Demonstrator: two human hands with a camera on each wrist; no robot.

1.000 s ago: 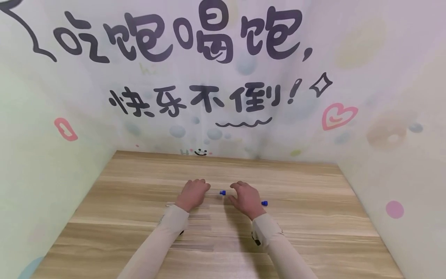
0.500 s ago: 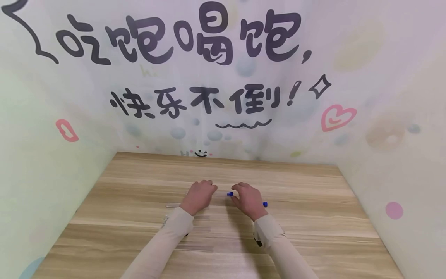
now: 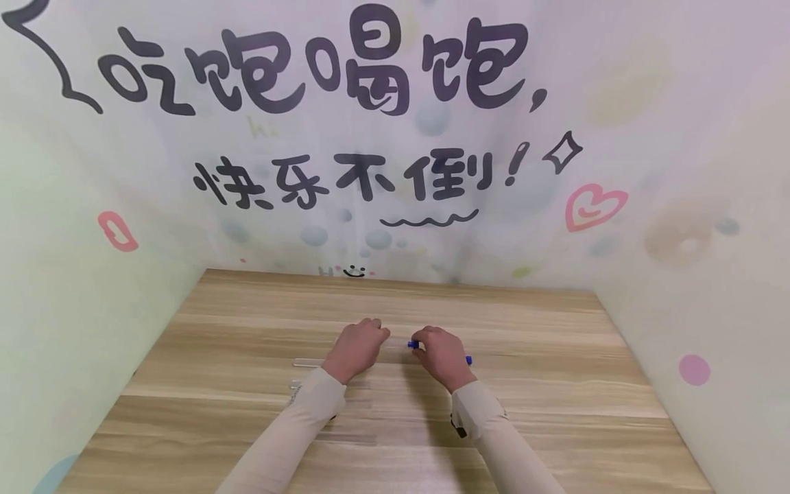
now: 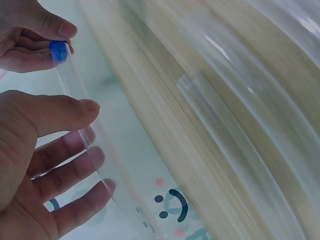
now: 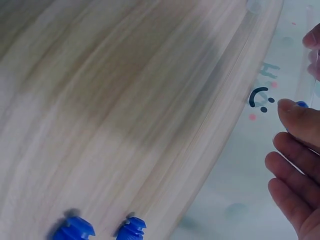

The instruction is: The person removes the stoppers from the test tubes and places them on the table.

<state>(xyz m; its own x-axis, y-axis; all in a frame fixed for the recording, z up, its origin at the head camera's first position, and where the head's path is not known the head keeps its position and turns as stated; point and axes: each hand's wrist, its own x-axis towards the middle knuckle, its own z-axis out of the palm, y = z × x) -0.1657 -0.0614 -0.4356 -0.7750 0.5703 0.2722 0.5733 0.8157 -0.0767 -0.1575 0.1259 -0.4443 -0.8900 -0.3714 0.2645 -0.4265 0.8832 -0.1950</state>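
Observation:
My left hand (image 3: 358, 350) grips a clear test tube (image 4: 76, 85) between thumb and fingers above the table. A blue cap (image 4: 58, 50) sits at the tube's right end. My right hand (image 3: 443, 357) pinches this cap between thumb and forefinger, its other fingers loosely bent in the right wrist view. How far the cap is seated on the tube I cannot tell. More clear tubes (image 4: 245, 145) lie on the table beneath and left of my left hand. Two loose blue caps (image 5: 131, 229) stand on the wood to the right, partly behind my right hand in the head view.
The wood-grain table (image 3: 543, 405) meets a printed wall cloth (image 3: 395, 254) at its back edge. Pale side walls (image 3: 691, 302) flank it. Both forearms reach in from the front.
My left hand has moved right, bringing the tube's capped end up to my right hand. My right thumb and forefinger have come together on the blue cap. More of the lying tubes shows.

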